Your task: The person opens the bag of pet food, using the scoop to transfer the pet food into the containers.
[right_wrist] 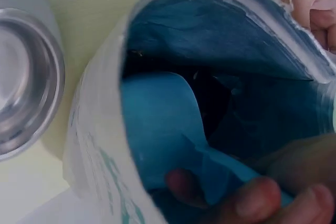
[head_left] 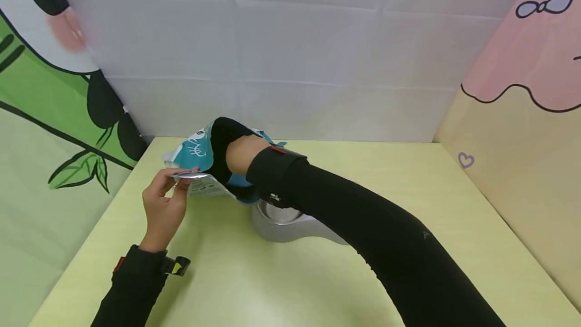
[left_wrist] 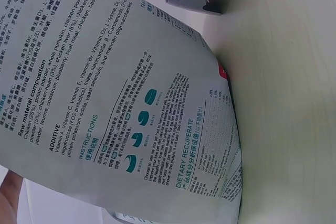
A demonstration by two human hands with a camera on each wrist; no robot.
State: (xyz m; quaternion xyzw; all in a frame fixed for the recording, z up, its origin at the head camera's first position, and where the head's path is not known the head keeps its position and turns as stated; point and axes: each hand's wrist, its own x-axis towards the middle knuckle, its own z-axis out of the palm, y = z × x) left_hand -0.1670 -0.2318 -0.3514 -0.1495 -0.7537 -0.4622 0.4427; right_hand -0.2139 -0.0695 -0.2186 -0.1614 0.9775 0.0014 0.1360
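Note:
A teal and white pet food bag (head_left: 188, 154) stands tilted near the back of the table, its mouth facing me. My left hand (head_left: 164, 211) pinches the bag's rim between thumb and fingers at the left. Inside the mouth, my right hand (head_left: 241, 154) is in up to the wrist, its fingers hidden in the head view. The right wrist view shows that hand's fingers (right_wrist: 257, 198) curled round the handle of a blue scoop (right_wrist: 163, 114), whose bowl lies deep in the bag. Printed ingredient text on the bag's back (left_wrist: 121, 93) fills the left wrist view.
A grey pet bowl stand (head_left: 290, 230) with a stainless steel bowl (right_wrist: 52, 72) sits just right of the bag, partly under my right forearm. The pale yellow table (head_left: 254, 286) meets a white back wall (head_left: 308, 54) and printed side panels.

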